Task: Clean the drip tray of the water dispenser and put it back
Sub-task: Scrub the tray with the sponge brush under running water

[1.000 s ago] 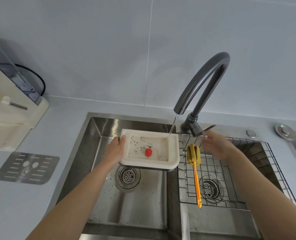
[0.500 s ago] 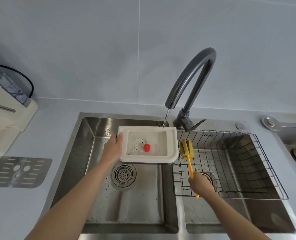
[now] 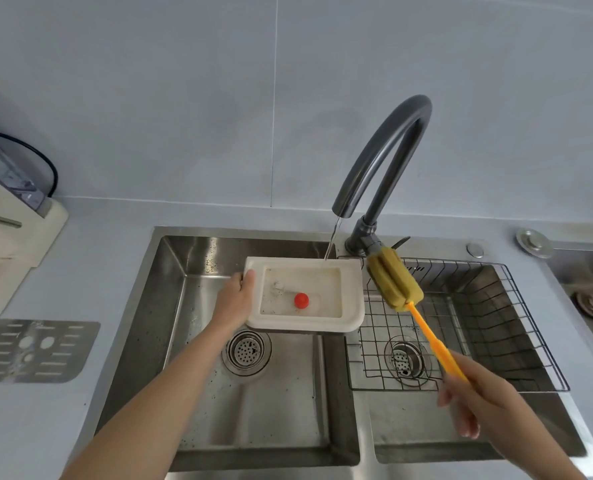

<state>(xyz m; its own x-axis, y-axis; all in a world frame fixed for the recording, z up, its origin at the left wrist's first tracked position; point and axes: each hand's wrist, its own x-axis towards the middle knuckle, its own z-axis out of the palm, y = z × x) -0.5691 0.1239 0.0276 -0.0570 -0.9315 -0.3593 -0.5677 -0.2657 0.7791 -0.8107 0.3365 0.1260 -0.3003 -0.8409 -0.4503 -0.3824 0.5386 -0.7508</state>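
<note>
My left hand (image 3: 235, 299) grips the left edge of the white drip tray (image 3: 352, 299) and holds it level over the left sink basin. A red float (image 3: 301, 301) sits inside the tray, which holds some water. A thin stream runs from the grey faucet (image 3: 378, 168) onto the tray's back rim. My right hand (image 3: 475, 400) holds the orange handle of a sponge brush (image 3: 394, 284). Its yellow sponge head is raised just right of the tray, in front of the faucet base.
The tray's metal grille (image 3: 35, 349) lies on the counter at left. The cream water dispenser (image 3: 7, 230) stands behind it. A wire rack (image 3: 461, 327) sits in the right basin. Both basins have drain strainers (image 3: 246, 349).
My right hand went from the faucet lever down to the brush handle, took hold, and lifted the brush off the wire rack. Water in the tray has risen. The tray stays under the stream.
</note>
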